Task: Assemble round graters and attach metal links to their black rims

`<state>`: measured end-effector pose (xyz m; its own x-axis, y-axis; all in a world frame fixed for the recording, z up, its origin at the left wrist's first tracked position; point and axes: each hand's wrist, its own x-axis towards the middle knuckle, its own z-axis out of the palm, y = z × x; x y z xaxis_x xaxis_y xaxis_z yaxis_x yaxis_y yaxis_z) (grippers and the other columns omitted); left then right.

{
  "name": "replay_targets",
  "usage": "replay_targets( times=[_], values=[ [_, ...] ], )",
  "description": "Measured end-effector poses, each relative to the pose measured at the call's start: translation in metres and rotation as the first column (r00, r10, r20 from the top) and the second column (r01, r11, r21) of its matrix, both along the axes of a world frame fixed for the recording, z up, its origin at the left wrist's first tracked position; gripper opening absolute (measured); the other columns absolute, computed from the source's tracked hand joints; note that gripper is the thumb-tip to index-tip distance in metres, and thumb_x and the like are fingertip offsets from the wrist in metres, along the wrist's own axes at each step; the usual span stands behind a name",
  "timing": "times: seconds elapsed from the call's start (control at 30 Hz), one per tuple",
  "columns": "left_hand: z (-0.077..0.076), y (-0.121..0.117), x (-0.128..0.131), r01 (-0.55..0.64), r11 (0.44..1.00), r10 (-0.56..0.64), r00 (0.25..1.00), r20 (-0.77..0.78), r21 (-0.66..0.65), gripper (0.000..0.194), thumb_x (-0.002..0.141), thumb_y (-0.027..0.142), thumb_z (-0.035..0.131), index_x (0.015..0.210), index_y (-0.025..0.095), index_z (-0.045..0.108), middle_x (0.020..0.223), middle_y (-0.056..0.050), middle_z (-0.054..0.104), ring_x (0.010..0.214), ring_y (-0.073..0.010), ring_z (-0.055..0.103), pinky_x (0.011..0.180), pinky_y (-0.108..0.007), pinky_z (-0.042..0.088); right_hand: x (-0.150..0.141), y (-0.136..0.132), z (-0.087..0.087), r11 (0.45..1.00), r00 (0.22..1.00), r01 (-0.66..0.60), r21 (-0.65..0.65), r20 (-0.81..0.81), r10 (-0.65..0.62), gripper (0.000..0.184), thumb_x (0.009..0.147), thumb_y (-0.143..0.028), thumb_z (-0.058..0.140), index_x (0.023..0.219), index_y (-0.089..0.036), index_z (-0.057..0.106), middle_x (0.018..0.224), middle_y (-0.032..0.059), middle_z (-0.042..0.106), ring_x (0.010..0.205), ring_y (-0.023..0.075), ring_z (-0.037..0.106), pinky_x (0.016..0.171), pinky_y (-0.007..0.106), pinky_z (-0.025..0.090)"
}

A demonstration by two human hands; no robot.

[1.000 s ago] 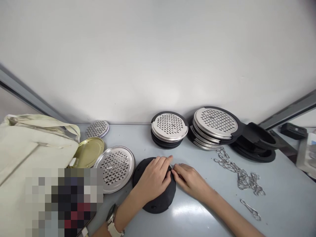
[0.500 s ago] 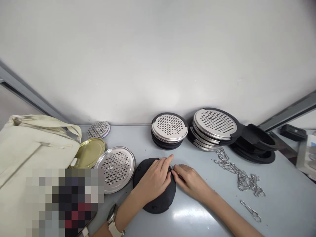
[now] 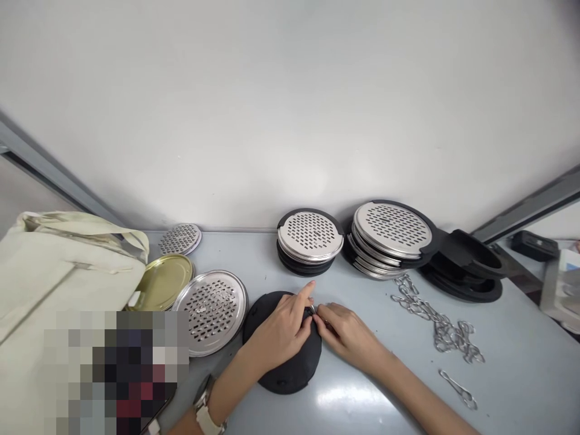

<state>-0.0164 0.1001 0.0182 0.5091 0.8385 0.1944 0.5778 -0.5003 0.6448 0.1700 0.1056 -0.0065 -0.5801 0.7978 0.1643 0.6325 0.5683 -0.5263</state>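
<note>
My left hand [image 3: 281, 329] lies flat on a black round disc [image 3: 283, 368] on the grey table, its index finger stretched forward. My right hand [image 3: 347, 332] meets it at the disc's right edge, fingertips pinching a small metal clip [image 3: 312, 309] there. The clip is mostly hidden between the fingers. A perforated steel plate [image 3: 211, 308] lies just left of the disc.
A gold lid [image 3: 161, 281] and a small perforated plate [image 3: 180, 237] sit at the left by a cream bag [image 3: 54, 272]. Stacks of black-rimmed steel plates [image 3: 310, 238] [image 3: 392, 232] and black rings [image 3: 471, 269] stand at the back. A chain of metal clips [image 3: 437, 320] lies right.
My left index finger has lifted and straightened forward. Both hands stay at the disc's right edge.
</note>
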Motion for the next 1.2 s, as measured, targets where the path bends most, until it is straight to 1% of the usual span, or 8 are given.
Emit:
replay_targets(
  times=[0.13,0.43,0.63,0.8,0.97,1.2],
  values=[
    [0.0001,0.0001,-0.0006,0.007,1.0,-0.007,1.0,0.001,-0.009,0.066,0.086,0.01,0.046,0.143,0.024,0.014,0.111,-0.005,0.059,0.107,-0.02,0.053,0.093,-0.041,0.047,0.0002,-0.0003,-0.0012,1.0,1.0,0.005,-0.005,-0.004,-0.005,0.019,0.094,-0.021,0.035,0.077,-0.02,0.044,0.068,0.0014,0.053,0.063,0.0149,0.049,0.059,0.027,0.038],
    [0.0004,-0.0002,-0.0009,0.018,0.999,-0.017,1.0,-0.02,0.031,0.061,0.089,0.013,0.044,0.142,0.023,0.017,0.112,-0.008,0.058,0.106,-0.0208,0.054,0.092,-0.041,0.048,-0.0005,0.0002,0.0009,1.0,1.0,0.011,-0.021,-0.003,-0.011,0.02,0.094,-0.021,0.035,0.075,-0.021,0.041,0.066,0.0004,0.051,0.061,0.0146,0.048,0.057,0.027,0.037],
    [0.0011,-0.0007,-0.0004,0.009,0.999,-0.008,0.999,-0.044,0.041,0.06,0.089,0.013,0.043,0.142,0.022,0.016,0.115,-0.008,0.057,0.106,-0.0208,0.054,0.092,-0.04,0.048,0.0003,-0.0002,0.0003,1.0,1.0,0.018,-0.019,-0.003,-0.018,0.02,0.094,-0.021,0.035,0.075,-0.021,0.042,0.067,0.0005,0.052,0.061,0.0147,0.049,0.057,0.026,0.038],
    [0.0015,-0.0007,-0.0006,0.03,0.998,-0.026,0.998,-0.056,0.062,0.056,0.091,0.014,0.039,0.142,0.022,0.018,0.12,-0.009,0.055,0.109,-0.021,0.053,0.092,-0.041,0.048,0.0002,0.0003,-0.0011,1.0,1.0,0.012,0.001,-0.019,-0.012,0.02,0.093,-0.02,0.037,0.075,-0.02,0.043,0.066,0.0005,0.053,0.061,0.0147,0.05,0.057,0.027,0.038],
    [0.002,-0.0004,-0.0012,0.048,0.998,-0.045,0.997,-0.056,0.044,0.054,0.092,0.013,0.036,0.142,0.021,0.017,0.122,-0.01,0.053,0.109,-0.0224,0.052,0.093,-0.043,0.046,0.0002,0.001,-0.0024,1.0,1.0,0.006,-0.011,0.004,-0.006,0.019,0.094,-0.02,0.036,0.076,-0.02,0.043,0.067,0.0013,0.053,0.063,0.0156,0.051,0.058,0.027,0.038],
    [0.0019,-0.0003,-0.0016,0.054,0.998,-0.052,0.996,-0.067,0.028,0.054,0.092,0.014,0.037,0.142,0.021,0.018,0.124,-0.01,0.051,0.111,-0.0217,0.05,0.095,-0.042,0.045,0.0017,0.0001,-0.002,1.0,0.999,0.011,-0.016,0.041,-0.01,0.017,0.093,-0.02,0.035,0.078,-0.02,0.042,0.067,0.0009,0.051,0.063,0.016,0.049,0.059,0.028,0.038]
  ],
)
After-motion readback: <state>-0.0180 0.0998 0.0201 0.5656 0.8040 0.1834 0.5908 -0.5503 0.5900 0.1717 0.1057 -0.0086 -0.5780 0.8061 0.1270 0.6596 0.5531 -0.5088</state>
